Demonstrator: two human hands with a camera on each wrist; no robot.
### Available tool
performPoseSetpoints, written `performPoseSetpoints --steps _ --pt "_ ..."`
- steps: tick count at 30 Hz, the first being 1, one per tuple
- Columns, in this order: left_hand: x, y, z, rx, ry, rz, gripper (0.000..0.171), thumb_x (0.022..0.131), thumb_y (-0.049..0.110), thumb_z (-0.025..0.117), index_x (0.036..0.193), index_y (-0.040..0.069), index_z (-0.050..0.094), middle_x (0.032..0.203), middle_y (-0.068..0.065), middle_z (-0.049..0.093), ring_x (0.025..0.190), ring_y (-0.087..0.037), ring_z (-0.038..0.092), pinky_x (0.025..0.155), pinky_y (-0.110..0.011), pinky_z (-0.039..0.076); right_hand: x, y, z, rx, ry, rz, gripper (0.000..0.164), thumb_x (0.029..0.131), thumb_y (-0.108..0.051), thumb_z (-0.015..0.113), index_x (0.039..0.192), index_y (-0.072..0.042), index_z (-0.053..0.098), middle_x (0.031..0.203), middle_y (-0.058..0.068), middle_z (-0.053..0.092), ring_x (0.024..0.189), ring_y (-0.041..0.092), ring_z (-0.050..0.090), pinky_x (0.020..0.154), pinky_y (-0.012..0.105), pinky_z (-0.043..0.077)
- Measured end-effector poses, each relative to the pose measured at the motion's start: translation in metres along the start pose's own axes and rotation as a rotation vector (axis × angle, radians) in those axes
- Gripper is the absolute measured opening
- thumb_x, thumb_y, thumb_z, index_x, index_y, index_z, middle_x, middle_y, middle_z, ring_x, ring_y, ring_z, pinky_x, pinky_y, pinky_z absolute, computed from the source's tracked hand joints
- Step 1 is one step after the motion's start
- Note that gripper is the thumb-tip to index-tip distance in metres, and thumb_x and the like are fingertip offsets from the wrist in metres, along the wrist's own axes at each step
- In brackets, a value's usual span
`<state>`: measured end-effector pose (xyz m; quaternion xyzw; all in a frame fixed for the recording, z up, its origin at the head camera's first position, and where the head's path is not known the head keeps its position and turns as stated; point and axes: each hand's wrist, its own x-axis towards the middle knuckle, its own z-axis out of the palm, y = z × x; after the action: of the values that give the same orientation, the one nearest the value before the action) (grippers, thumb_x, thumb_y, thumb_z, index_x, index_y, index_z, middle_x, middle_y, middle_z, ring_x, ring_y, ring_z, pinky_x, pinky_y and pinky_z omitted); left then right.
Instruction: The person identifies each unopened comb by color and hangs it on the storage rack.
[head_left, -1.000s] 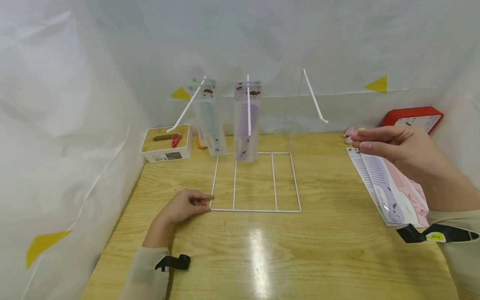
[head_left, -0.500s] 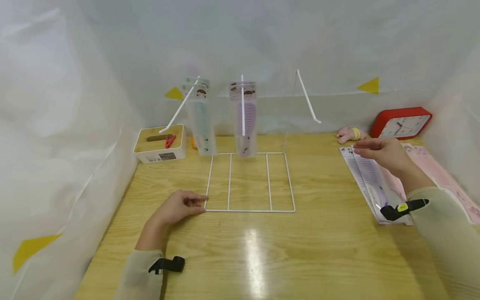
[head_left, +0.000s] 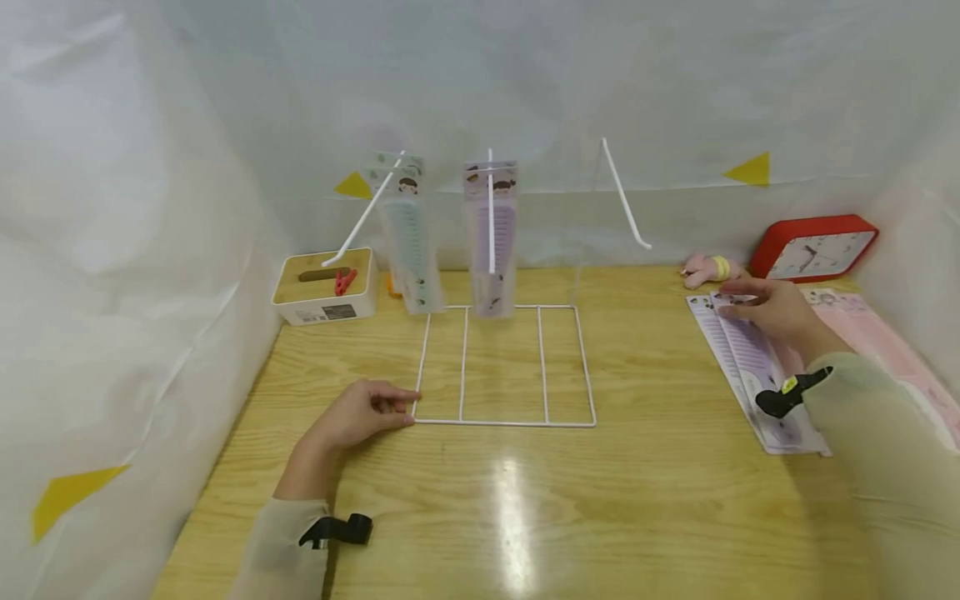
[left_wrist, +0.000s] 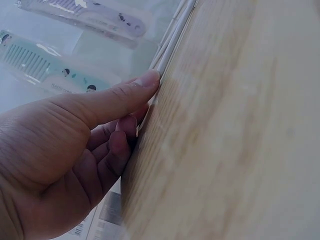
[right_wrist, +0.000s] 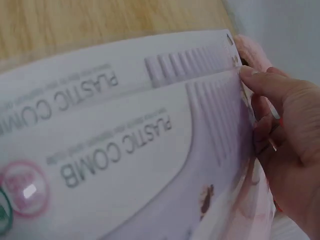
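Purple pack (right_wrist: pixel 135 155), "PLASTIC COMB", pinched by right fingers (head_left: pixel 750 287); left fingers (head_left: pixel 392 390) pinch rack (head_left: pixel 504 423)

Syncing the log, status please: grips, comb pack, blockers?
Left grip holds white rack, near-left corner. Right grip pinches upper purple comb pack, top edge. Overlaps second purple pack; nothing else seen on top.
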<state>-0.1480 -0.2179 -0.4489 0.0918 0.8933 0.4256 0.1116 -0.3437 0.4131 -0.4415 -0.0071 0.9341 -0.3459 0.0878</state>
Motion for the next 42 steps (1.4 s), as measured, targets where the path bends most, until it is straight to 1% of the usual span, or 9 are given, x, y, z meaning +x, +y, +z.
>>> performPoseSetpoints --steps 5,10,13,15,22,25,30,37,42 --pt "0.001 0.004 0.001 0.012 0.000 -0.004 0.031 0.086 0.020 0.080 0.117 0.015 0.076 0.088 0.000 0.069 0.073 -0.012 0.056 0.063 -0.023 0.047 -0.006 0.012 0.004 0.135 0.025 0.055 0.077 0.083 -0.056 0.075 0.147 -0.021 0.050 0.126 -0.012 0.054 0.098 0.015 0.045 0.072 0.020 0.045" --pt "0.004 0.005 0.002 0.004 -0.010 0.007 0.032 0.086 0.021 0.080 0.117 0.016 0.076 0.088 0.001 0.069 0.074 -0.012 0.057 0.064 -0.024 0.048 -0.007 0.011 -0.005 0.014 0.016 0.033 0.090 0.085 -0.059 0.072 0.154 -0.011 0.039 0.154 0.024 0.035 0.123 0.041 0.037 0.100 0.049 0.042" --pt "0.005 0.005 0.002 0.007 -0.012 0.007 0.032 0.086 0.021 0.080 0.118 0.015 0.076 0.088 0.001 0.069 0.074 -0.012 0.056 0.064 -0.024 0.048 -0.005 0.007 -0.012 -0.111 0.001 0.027 0.097 0.084 -0.061 0.072 0.154 -0.005 0.034 0.149 0.040 0.029 0.130 0.057 0.029 0.104 0.071 0.025" --pt "0.006 0.005 0.002 0.008 -0.012 0.005 0.032 0.086 0.021 0.080 0.118 0.016 0.076 0.088 0.001 0.069 0.074 -0.012 0.056 0.064 -0.024 0.048 -0.003 0.005 -0.014 -0.124 -0.018 0.044 0.100 0.083 -0.060 0.073 0.154 -0.002 0.033 0.148 0.042 0.028 0.131 0.059 0.026 0.106 0.073 0.021" --pt "0.008 0.003 0.003 0.007 -0.013 -0.002 0.033 0.086 0.021 0.080 0.118 0.016 0.076 0.089 0.001 0.069 0.074 -0.012 0.056 0.064 -0.023 0.047 0.002 0.006 -0.011 -0.173 0.051 -0.004 0.091 0.081 -0.058 0.077 0.144 0.001 0.047 0.140 0.039 0.040 0.121 0.054 0.037 0.101 0.070 0.030" --pt "0.007 0.003 0.004 0.002 -0.013 -0.005 0.033 0.086 0.021 0.080 0.118 0.016 0.076 0.089 0.001 0.069 0.074 -0.013 0.056 0.063 -0.023 0.047 0.000 0.002 -0.011 -0.184 0.080 -0.039 0.069 0.088 -0.044 0.075 0.136 0.001 0.055 0.127 0.034 0.050 0.109 0.048 0.043 0.087 0.060 0.041" --pt "0.005 0.001 0.003 0.016 -0.009 -0.001 0.032 0.087 0.020 0.079 0.118 0.016 0.076 0.088 0.001 0.068 0.073 -0.012 0.056 0.063 -0.024 0.048 -0.006 -0.010 -0.012 -0.175 0.074 -0.098 0.046 0.094 -0.029 0.070 0.128 0.001 0.059 0.114 0.028 0.053 0.099 0.041 0.045 0.072 0.038 0.042" --pt "0.004 -0.001 0.001 0.018 -0.005 0.006 0.032 0.087 0.020 0.079 0.118 0.015 0.076 0.087 0.000 0.068 0.072 -0.012 0.056 0.063 -0.024 0.048 -0.025 -0.030 -0.017 -0.204 0.128 -0.171 0.049 0.093 -0.034 0.071 0.129 -0.001 0.060 0.111 0.024 0.060 0.097 0.037 0.051 0.066 0.027 0.042" --pt "0.002 -0.003 0.001 0.023 -0.004 0.013 0.032 0.087 0.021 0.079 0.118 0.014 0.076 0.087 0.001 0.069 0.072 -0.010 0.057 0.063 -0.024 0.048 -0.046 -0.054 -0.026 -0.127 0.197 -0.135 0.060 0.086 -0.051 0.074 0.126 -0.008 0.065 0.100 -0.001 0.060 0.090 0.022 0.047 0.063 0.023 0.043"
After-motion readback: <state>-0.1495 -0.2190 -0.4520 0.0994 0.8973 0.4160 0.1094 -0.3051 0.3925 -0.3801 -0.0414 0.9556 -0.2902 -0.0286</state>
